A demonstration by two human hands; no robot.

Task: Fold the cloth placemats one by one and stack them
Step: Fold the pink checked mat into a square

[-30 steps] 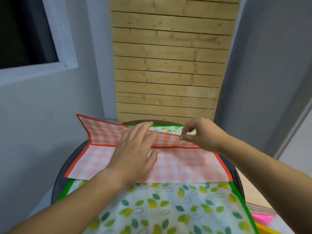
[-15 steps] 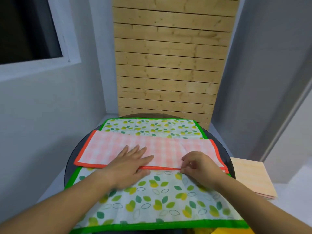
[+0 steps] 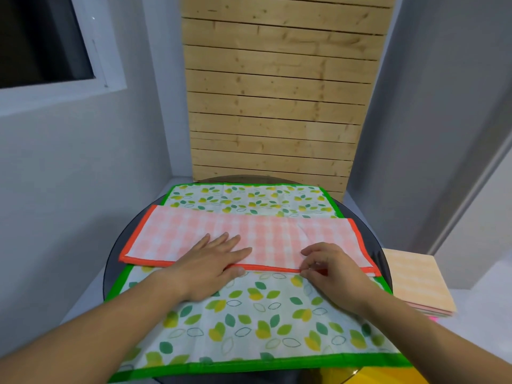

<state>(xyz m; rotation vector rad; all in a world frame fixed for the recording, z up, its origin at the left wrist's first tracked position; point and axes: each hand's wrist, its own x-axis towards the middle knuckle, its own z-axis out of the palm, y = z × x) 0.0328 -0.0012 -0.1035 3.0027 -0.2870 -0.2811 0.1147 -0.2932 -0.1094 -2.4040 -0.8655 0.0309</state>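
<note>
A pink checked placemat (image 3: 177, 234) with an orange border lies folded in half lengthwise across the middle of the table. It rests on a leaf-patterned placemat (image 3: 249, 322) with a green border, spread flat beneath it. My left hand (image 3: 213, 259) presses flat on the pink placemat's near edge, fingers straight. My right hand (image 3: 329, 267) pinches the same near orange edge further right, fingers curled. A stack of folded placemats (image 3: 415, 284), peach on top, sits to the right of the table.
The round dark glass table (image 3: 110, 270) stands in a corner, with a grey wall on the left and a wooden slat panel (image 3: 277, 106) behind. Something yellow (image 3: 374, 376) shows under the table's near right rim. A pink scrap (image 3: 432, 318) peeks from under the stack.
The far half of the pink placemat came down over the near half. My right hand brought its edge to the near edge; my left hand slid back onto that edge.
</note>
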